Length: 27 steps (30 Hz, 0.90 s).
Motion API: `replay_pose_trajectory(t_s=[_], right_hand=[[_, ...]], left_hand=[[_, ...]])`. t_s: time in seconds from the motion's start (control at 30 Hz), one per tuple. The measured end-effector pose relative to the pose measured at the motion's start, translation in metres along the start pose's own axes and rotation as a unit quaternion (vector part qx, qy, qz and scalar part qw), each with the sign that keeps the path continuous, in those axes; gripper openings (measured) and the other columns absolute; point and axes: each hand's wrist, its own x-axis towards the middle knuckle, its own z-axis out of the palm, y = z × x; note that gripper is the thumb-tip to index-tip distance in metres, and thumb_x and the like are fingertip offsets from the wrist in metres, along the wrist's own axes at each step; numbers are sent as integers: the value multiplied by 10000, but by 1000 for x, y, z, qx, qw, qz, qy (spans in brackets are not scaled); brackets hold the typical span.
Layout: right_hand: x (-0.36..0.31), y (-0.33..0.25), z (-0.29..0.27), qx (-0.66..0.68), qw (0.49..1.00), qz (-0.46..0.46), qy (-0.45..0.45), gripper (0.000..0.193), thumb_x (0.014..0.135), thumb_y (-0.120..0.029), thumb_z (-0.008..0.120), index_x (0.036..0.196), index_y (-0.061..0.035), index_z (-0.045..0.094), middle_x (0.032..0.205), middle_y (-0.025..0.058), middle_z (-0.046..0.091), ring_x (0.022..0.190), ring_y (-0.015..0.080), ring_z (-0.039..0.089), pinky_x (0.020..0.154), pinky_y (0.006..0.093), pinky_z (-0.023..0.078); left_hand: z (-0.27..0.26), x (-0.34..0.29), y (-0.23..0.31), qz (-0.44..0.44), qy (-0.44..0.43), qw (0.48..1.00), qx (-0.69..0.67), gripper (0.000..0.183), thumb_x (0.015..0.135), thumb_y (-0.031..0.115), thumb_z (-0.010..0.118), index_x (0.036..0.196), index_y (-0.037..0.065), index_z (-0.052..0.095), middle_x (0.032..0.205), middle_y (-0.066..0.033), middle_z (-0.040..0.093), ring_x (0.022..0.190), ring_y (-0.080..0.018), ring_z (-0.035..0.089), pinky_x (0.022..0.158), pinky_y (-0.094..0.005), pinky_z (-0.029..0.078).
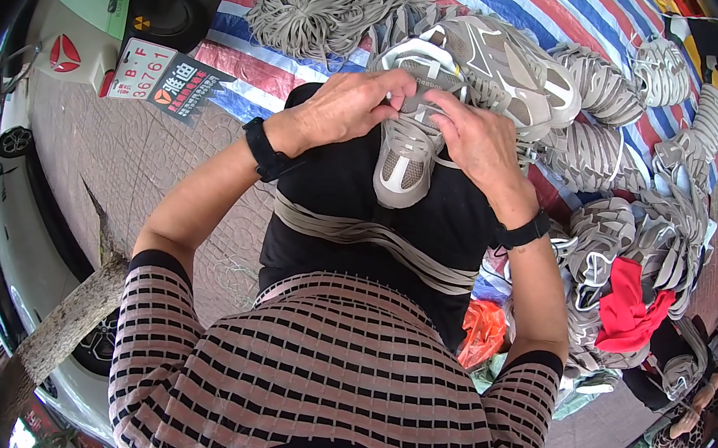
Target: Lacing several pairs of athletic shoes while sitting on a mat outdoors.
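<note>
beige mesh and pale overlays mark the shoe (pixel 405 160), resting on the black-clad lap, toe toward the wearer. the left hand (pixel 346 106) and right hand (pixel 478 140) sit apart on either side of its tongue, fingers bent in at the upper lacing; whether either is pinched on a lace i cannot tell. the step looks like lacing or adjusting the top rows. the next move probably calls for a fine fingertip grip and even tension. spare laces (pixel 375 240) lie across the thighs.
</note>
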Motion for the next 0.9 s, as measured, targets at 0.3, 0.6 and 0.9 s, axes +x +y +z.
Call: replay_pose_trajectory(t_s=[0.3,0.6,0.9], right_hand=[[14,8,-4,-133,987,-46,-72,107,850,-182,575,886,-87,543,593,140,579,584,337,594,505,445,426],[19,16,-9,-103,994,-9,-17,156,837,-188,596,926,-69,547,618,157,583,593,346,588,529,434,434],[-33,17,2,121,978,166,35,115,868,-81,500,968,-56,551,690,97,586,677,240,602,613,348,453]], left_hand=[[-8,4,-5,-1,4,1000,-26,384,739,-48,617,1074,93,492,939,-99,598,816,-312,593,655,-394,471],[-11,16,-5,-52,-22,997,-49,204,776,30,617,962,62,538,884,-96,610,707,-297,604,612,-384,467],[4,21,26,68,54,988,127,172,774,122,659,900,78,551,871,-73,569,718,-290,605,557,-381,475]])
